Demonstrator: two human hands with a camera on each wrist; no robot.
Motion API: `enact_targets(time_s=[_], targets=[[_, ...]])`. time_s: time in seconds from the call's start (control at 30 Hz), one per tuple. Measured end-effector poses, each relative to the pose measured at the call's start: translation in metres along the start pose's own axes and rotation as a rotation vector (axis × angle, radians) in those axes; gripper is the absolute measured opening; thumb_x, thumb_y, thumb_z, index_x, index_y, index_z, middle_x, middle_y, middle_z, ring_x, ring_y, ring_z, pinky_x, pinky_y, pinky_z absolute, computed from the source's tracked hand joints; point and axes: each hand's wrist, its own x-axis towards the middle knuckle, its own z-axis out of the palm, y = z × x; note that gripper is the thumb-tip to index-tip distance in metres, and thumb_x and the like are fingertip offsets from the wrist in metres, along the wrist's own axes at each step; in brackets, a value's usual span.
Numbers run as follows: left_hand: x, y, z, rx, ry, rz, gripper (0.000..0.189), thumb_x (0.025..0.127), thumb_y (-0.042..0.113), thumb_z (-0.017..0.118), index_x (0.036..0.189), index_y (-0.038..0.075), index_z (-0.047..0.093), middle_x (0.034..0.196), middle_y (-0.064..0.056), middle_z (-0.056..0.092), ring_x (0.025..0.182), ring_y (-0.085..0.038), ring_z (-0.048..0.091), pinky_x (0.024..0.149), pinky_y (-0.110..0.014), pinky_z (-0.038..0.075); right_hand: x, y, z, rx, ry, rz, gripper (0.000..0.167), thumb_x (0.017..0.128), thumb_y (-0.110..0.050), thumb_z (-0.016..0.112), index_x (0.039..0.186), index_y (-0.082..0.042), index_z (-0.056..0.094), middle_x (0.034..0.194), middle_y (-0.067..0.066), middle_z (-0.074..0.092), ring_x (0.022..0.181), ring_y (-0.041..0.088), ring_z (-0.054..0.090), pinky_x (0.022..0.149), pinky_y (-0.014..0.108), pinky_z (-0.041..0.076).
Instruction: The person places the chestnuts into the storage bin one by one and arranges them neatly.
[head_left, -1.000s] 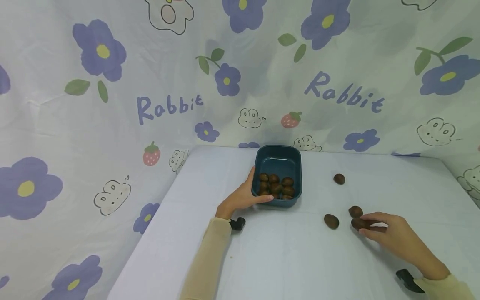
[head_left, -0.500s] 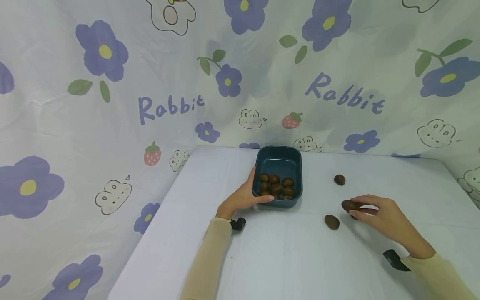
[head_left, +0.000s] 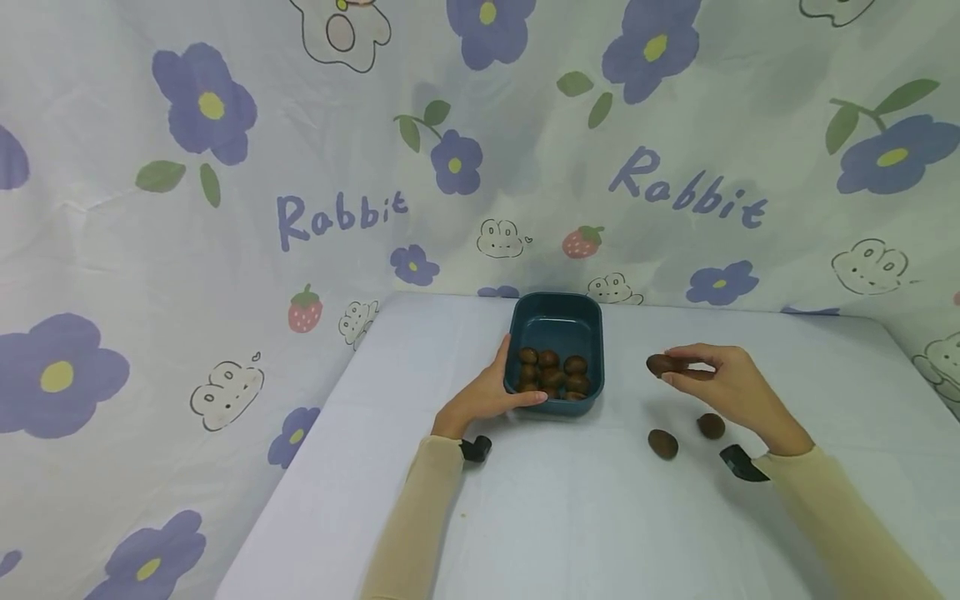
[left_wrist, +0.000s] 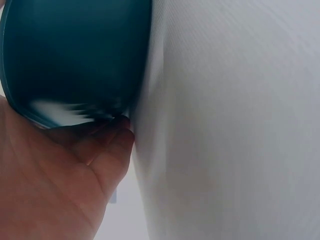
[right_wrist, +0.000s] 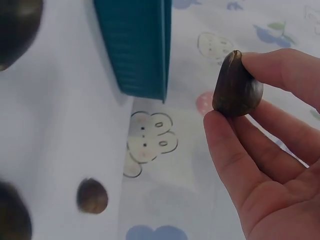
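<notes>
In the head view, my left hand (head_left: 487, 392) holds the near left corner of a dark teal rectangular box (head_left: 558, 333), thumb along the front wall and fingers along the left side. The left wrist view shows that palm against the box wall (left_wrist: 75, 45). Several brown chestnuts (head_left: 551, 377) lie in the box's near half. Right of the box, my right hand (head_left: 738, 392) pinches one chestnut (right_wrist: 237, 87) between thumb and fingertips, raised over the table. Two loose chestnuts, a nearer one (head_left: 663, 444) and one beside it (head_left: 711, 426), lie below that hand.
A white cloth covers the table (head_left: 555, 517). Another chestnut (right_wrist: 92, 195) lies on it in the right wrist view; the right hand hides it in the head view. A flower-and-rabbit printed curtain (head_left: 337, 167) hangs behind and to the left.
My right hand has lifted the pinched chestnut from beside another one and carried it up and left toward the box. The left hand and the box have stayed put.
</notes>
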Motion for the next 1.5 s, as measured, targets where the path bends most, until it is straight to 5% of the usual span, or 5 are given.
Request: enact_targets(time_s=[0.3, 0.6, 1.0, 1.5], targets=[[0.002, -0.002, 0.001, -0.004, 0.003, 0.025, 0.138, 0.075, 0.077, 0.075, 0.165, 0.031, -0.017, 0.177, 0.001, -0.001, 0.163, -0.029, 0.014, 0.128, -0.060, 0.022, 0.044, -0.013, 0.014, 0.045, 0.000, -0.006, 0.037, 0.095, -0.021, 0.077, 0.124, 0.002, 0.071, 0.122, 0.018, 0.073, 0.099, -0.007, 0.065, 0.085, 0.009, 0.055], [0.003, -0.003, 0.001, -0.015, 0.008, 0.015, 0.139, 0.073, 0.079, 0.076, 0.165, 0.032, -0.017, 0.177, 0.001, -0.001, 0.163, -0.029, 0.013, 0.128, -0.060, 0.022, 0.080, -0.016, 0.034, 0.087, -0.036, -0.012, 0.039, 0.095, -0.022, 0.077, 0.127, 0.000, 0.071, 0.126, 0.018, 0.073, 0.117, 0.032, 0.070, 0.094, 0.029, 0.060], [0.003, -0.002, 0.001, -0.025, 0.009, 0.024, 0.138, 0.074, 0.078, 0.076, 0.165, 0.032, -0.017, 0.177, 0.002, 0.000, 0.162, -0.029, 0.015, 0.128, -0.061, 0.022, 0.117, -0.021, 0.060, 0.065, -0.062, -0.064, 0.039, 0.094, -0.023, 0.078, 0.126, -0.001, 0.073, 0.123, 0.018, 0.075, 0.116, 0.034, 0.070, 0.096, 0.050, 0.060], [0.002, -0.002, 0.000, -0.021, -0.004, 0.020, 0.135, 0.076, 0.077, 0.075, 0.164, 0.035, -0.019, 0.177, 0.004, -0.004, 0.163, -0.029, 0.014, 0.127, -0.061, 0.022, 0.149, -0.038, 0.090, 0.029, -0.078, -0.049, 0.040, 0.092, -0.022, 0.080, 0.125, -0.001, 0.074, 0.120, 0.019, 0.076, 0.106, 0.033, 0.073, 0.092, 0.049, 0.061]])
